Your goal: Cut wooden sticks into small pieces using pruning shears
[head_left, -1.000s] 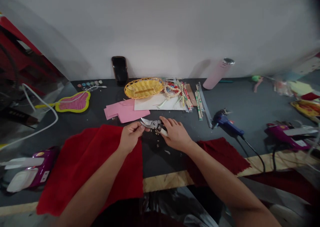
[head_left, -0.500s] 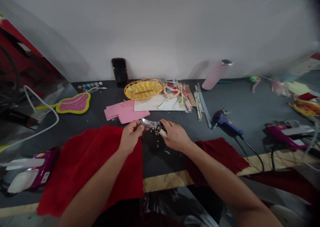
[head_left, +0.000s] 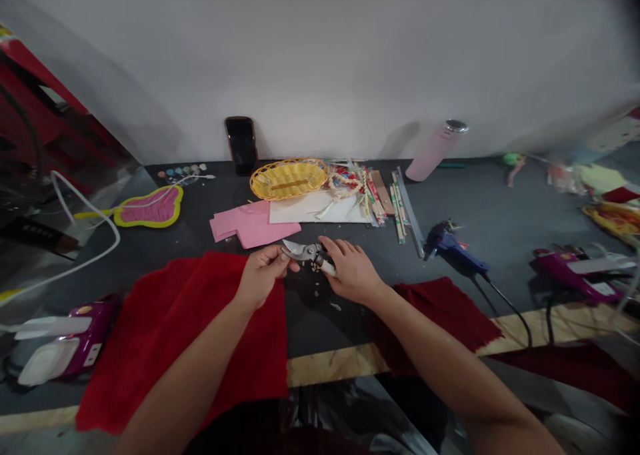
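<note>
My right hand [head_left: 351,269] is wrapped round the white handles of a pair of pruning shears [head_left: 306,251], whose metal blades point left. At the blade tips, my left hand [head_left: 264,271] is closed in a pinch; what its fingers hold, if anything, is too small to make out. Small pale cut bits [head_left: 316,268] lie scattered on the dark tabletop under the shears. A red cloth [head_left: 200,328] spreads beneath my left forearm, and a smaller dark red cloth [head_left: 445,308] lies under the right one.
Pink sheets [head_left: 255,225], a yellow woven basket [head_left: 289,179] and a white board [head_left: 300,211] lie ahead. A phone [head_left: 241,145] and a pink bottle [head_left: 435,151] lean against the wall. A blue glue gun [head_left: 457,251] with its cord is at right, a purple power strip [head_left: 83,338] at left.
Both hands and the shears stay in nearly the same place over the pale bits. The whole view has shifted very slightly.
</note>
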Demonstrator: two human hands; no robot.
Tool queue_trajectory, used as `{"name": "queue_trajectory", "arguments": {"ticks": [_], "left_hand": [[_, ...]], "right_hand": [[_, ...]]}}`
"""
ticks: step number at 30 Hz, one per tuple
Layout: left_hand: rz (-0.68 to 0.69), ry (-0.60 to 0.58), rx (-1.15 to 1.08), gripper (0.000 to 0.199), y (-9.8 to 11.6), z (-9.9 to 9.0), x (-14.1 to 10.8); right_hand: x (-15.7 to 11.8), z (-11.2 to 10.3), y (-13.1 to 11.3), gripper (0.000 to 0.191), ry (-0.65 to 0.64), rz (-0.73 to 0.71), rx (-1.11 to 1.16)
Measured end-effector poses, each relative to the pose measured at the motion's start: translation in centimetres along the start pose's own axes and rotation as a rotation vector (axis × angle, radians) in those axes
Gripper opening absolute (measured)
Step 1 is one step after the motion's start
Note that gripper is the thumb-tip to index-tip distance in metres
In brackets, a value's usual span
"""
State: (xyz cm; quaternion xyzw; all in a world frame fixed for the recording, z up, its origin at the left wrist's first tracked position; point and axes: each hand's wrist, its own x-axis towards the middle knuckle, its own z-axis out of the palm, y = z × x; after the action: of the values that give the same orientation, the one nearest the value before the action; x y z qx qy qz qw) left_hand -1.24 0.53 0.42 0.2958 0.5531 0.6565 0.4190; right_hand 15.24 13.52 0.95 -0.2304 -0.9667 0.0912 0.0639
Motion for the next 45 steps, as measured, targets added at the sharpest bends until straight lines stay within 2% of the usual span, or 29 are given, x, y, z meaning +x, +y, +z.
{"name": "queue_trajectory", "arguments": {"ticks": [8, 15, 23, 29, 36, 41, 45], "left_hand": [[0.018, 0.011, -0.003, 0.022, 0.04, 0.15, 0.06], [0.082, 0.047, 0.092, 0.02, 0.04, 0.05, -0.04], [0.012, -0.013, 0.086, 0.026, 0.24, -0.15, -0.16], [-0.025, -0.092, 0.041, 0.027, 0.27, -0.44, -0.04], [-0.015, -0.029, -0.014, 0.024, -0.36, -0.1, 0.21], [0.055, 0.046, 0.064, 0.019, 0.08, 0.28, 0.08], [0.102, 0.092, 0.121, 0.02, 0.09, 0.13, 0.02]], "right_hand": [[-0.17, -0.05, -0.05, 0.05, -0.083, 0.04, 0.01], [-0.08, -0.14, -0.12, 0.054, -0.007, 0.037, 0.01], [0.04, 0.02, 0.09, 0.066, 0.027, -0.007, -0.007], [0.02, 0.18, 0.31, 0.06, 0.01, -0.047, 0.033], [-0.14, -0.26, -0.08, 0.051, -0.084, 0.018, 0.058], [-0.02, -0.17, -0.16, 0.047, -0.041, 0.036, 0.099], [0.07, -0.07, -0.09, 0.055, -0.006, 0.038, 0.048]]}}
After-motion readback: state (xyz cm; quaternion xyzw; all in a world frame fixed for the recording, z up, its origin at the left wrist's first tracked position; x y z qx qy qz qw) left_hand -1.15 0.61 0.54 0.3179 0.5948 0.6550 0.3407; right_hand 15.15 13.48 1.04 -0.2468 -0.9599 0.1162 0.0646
